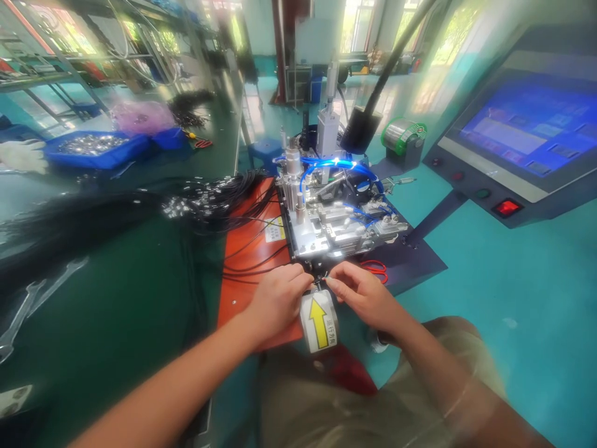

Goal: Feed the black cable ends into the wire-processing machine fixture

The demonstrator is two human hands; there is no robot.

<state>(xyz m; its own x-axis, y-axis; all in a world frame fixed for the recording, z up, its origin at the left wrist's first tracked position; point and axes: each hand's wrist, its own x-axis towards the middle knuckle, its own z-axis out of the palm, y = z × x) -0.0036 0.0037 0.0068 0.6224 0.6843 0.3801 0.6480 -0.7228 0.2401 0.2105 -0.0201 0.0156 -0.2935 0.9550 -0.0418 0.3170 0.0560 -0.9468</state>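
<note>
- Right grip (368, 297) pinches a thin wire (325, 277) at its fingertips, just before the machine's (333, 233) front edge.
- Left grip (281, 294) curls close beside the wire, near the orange counter's (227, 311) right edge; its hold cannot be told.

To the right of the dark green table (135, 280) spreads a glossy turquoise floor (504, 261), with a blue stool (265, 149) just beside the table's edge and a metal rack (86, 87) beyond its far left side. Past the table's far end, a brown post (278, 53) stands before a pale wall (261, 25) — bright windows (357, 25) there show greenery, and daylight gleams in whitish streaks on the floor.
</note>
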